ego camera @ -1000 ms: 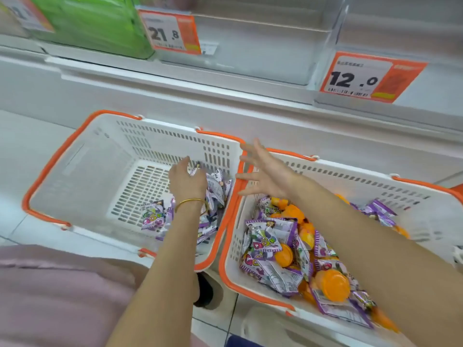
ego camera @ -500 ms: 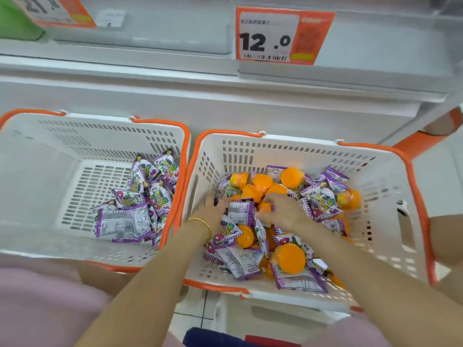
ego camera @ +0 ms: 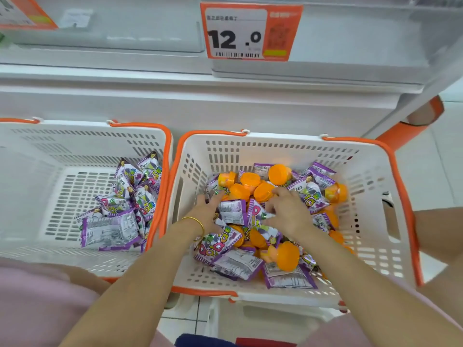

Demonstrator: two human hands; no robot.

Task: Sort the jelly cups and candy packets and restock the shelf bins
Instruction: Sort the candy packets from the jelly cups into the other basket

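As seen from the head camera, which looks down past both forearms, two white slotted baskets with orange rims stand side by side below a white shelf [ego camera: 150, 78]

Contents: the right basket [ego camera: 275, 151] holds a mixed heap of orange jelly cups [ego camera: 278, 174] and purple candy packets [ego camera: 238, 264]. The cups lie thickest toward the far wall, and one further cup [ego camera: 285, 256] lies on its side near the front. The left basket [ego camera: 75, 146] holds a sorted pile [ego camera: 112, 229] of purple packets only, gathered against its right-hand wall.

Hands: both are inside the right basket, on top of the heap. The left hand [ego camera: 208, 211] has its fingers fairly straight and spread, the tips touching cups and packets at the heap's left side and gripping nothing visible; a gold bangle [ego camera: 198, 225] circles the wrist. The right hand [ego camera: 288, 214] is knuckles-up, its fingers bent down into the packets at the middle of the heap; whether they pinch one cannot be told. A single packet [ego camera: 231, 212], printed back upward, lies between the two hands, just beside the left one.

Surroundings: on the shelf edge above the right basket, an orange-and-white price tag [ego camera: 250, 31] reads 12.0; part of a second tag [ego camera: 22, 13] shows at upper left; pink cloth [ego camera: 37, 309] fills the lower left corner
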